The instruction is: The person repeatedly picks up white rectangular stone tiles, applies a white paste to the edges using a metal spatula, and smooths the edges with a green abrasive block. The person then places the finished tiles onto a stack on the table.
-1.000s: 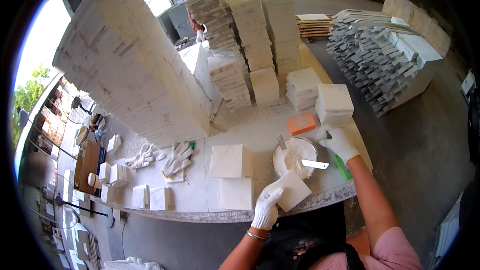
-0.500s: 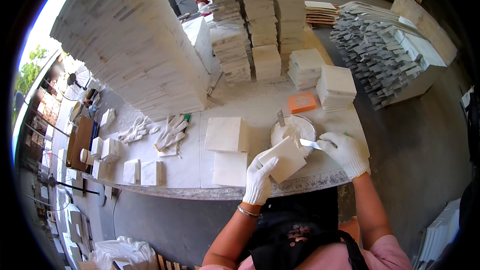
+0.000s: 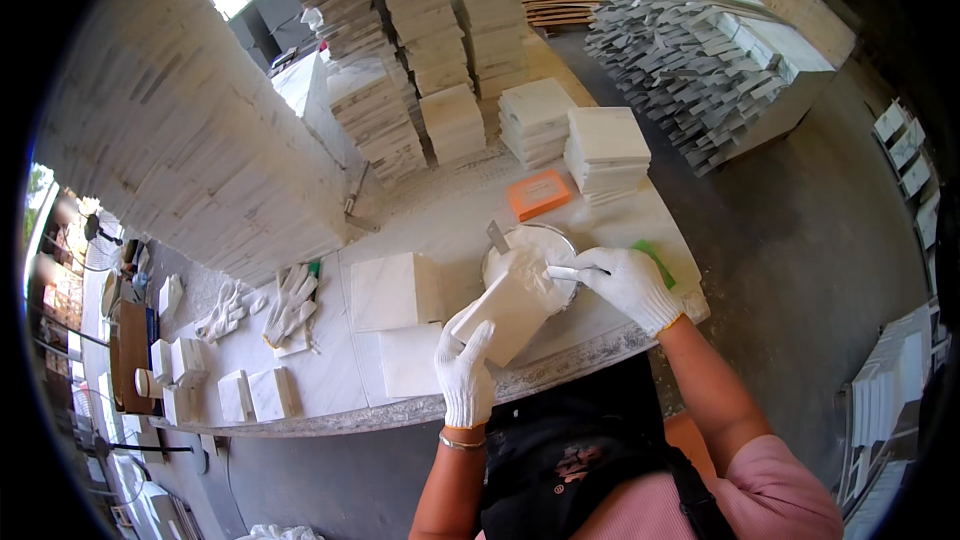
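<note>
My left hand (image 3: 465, 368), in a white knit glove, grips a square white marble tile (image 3: 510, 320) by its left edge. The tile is tilted and hides the near part of a round metal bowl (image 3: 571, 239). White paste (image 3: 540, 242) fills the bowl, and a metal scraper (image 3: 497, 236) sticks up at its far left side. Gloved in the same knit, my right hand (image 3: 632, 288) is closed on a putty knife (image 3: 564, 273), its pale blade over the paste. Whether the blade touches the paste I cannot tell. A green object (image 3: 653, 260) lies beyond the right hand.
Marble tiles (image 3: 395, 292) lie left of the bowl, beside spare gloves (image 3: 291, 306). An orange block (image 3: 539, 194) sits beyond the bowl, near short tile stacks (image 3: 608, 150). Tall tile stacks (image 3: 190, 130) stand behind. The table's front edge (image 3: 590, 352) runs close to my body.
The whole view has shifted, with the table appearing further left. The tile is tipped more steeply, and the putty knife has come in from the bowl's right rim over the paste.
</note>
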The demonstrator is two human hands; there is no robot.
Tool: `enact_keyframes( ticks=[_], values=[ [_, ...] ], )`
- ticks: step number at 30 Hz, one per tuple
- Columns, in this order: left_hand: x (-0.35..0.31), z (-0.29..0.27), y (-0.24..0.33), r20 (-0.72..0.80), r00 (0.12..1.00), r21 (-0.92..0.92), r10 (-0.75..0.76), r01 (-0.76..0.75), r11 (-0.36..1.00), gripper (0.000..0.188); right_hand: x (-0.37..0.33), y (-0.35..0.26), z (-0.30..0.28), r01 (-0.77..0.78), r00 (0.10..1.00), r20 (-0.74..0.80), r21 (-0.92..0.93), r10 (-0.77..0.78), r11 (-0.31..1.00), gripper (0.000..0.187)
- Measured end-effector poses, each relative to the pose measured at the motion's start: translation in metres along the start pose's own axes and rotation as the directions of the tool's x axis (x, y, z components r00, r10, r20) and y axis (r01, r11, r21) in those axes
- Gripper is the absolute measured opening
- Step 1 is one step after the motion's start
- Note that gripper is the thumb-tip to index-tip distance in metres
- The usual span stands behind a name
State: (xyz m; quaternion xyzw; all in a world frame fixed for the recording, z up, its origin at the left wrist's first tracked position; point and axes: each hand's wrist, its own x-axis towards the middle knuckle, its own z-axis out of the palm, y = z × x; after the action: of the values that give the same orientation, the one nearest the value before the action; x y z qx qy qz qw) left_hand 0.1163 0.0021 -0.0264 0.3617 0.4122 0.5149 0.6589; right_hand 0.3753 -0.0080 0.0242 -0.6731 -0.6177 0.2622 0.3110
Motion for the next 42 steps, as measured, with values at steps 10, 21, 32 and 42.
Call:
enact_keyframes(
  ticks=[10,21,32,42],
  values=[
    [0.001,0.011,0.012,-0.057,0.998,0.003,0.020,-0.020,1.000,0.041,0.026,0.023,0.016,-0.015,0.993,-0.120,0.057,0.022,0.998,0.022],
    [0.007,0.010,0.011,-0.027,0.999,-0.008,0.035,-0.035,0.999,0.042,0.030,0.025,0.018,-0.140,0.990,0.051,0.279,0.130,0.950,0.024],
    [0.008,0.012,0.009,-0.020,0.999,0.028,0.031,-0.030,0.999,0.045,0.011,-0.039,-0.027,-0.190,0.981,0.065,0.507,0.183,0.841,0.023],
    [0.008,0.012,0.006,-0.015,1.000,0.022,0.026,-0.026,0.999,0.044,0.005,-0.046,-0.017,-0.019,0.998,-0.047,0.387,0.040,0.922,0.022]
  ],
)
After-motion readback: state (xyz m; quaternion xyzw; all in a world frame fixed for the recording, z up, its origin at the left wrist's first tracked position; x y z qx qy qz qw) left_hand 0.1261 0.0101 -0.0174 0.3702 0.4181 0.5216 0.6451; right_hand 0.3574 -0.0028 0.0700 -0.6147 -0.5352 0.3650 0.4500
